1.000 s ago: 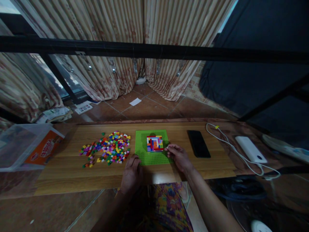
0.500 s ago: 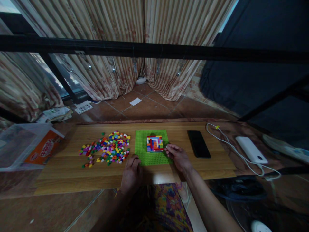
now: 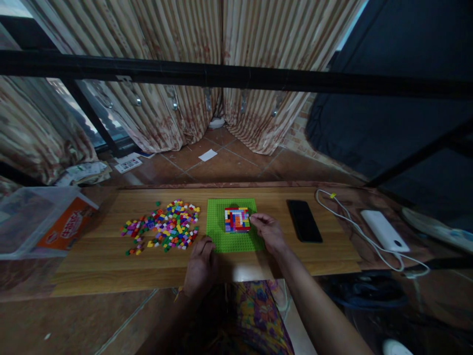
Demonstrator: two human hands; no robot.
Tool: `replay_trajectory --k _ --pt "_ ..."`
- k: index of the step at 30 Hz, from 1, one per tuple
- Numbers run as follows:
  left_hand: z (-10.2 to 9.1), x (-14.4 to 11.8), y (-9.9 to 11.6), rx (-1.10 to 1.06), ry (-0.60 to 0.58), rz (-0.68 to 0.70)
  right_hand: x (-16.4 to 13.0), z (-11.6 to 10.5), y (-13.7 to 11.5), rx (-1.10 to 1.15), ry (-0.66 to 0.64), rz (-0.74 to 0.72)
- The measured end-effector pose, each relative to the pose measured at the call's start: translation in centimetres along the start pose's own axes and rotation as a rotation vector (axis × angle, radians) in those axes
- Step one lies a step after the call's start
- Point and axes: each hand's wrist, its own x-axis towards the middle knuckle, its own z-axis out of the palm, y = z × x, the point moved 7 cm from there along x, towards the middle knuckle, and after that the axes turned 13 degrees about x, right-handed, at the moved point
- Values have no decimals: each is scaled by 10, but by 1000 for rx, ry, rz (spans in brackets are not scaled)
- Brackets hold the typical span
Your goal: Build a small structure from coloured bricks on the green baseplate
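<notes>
A green studded baseplate (image 3: 216,240) lies on the wooden table, bearing a low square block of multicoloured toy bricks (image 3: 237,220). At the plate's near left corner, my left hand (image 3: 201,261) has curled fingers pressed on its edge. My right hand (image 3: 268,230) reaches over the right side of the plate. Its thumb and forefinger pinch a small white toy brick (image 3: 251,217), mostly hidden by the fingertips, right beside the block's right side. Left of the plate spreads a pile of loose toy bricks (image 3: 173,227) in many colours.
A black phone (image 3: 304,221) lies on the table (image 3: 121,271) to the right. Beyond it are a white power bank (image 3: 384,229) and its white cable (image 3: 354,224). A clear plastic box (image 3: 22,222) with an orange label stands at the far left.
My right hand has moved slightly left and away from me, bringing its pinched fingertips up to the block's right side. My left hand stays at the plate's corner.
</notes>
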Motion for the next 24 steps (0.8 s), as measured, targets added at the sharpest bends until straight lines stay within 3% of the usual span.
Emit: replay_trajectory --k 10,24 --pt "-5 2 4 -9 33 11 7 10 -10 -128 -47 -163" --pt "-5 1 4 9 59 -2 1 -1 -1 -35 37 -90"
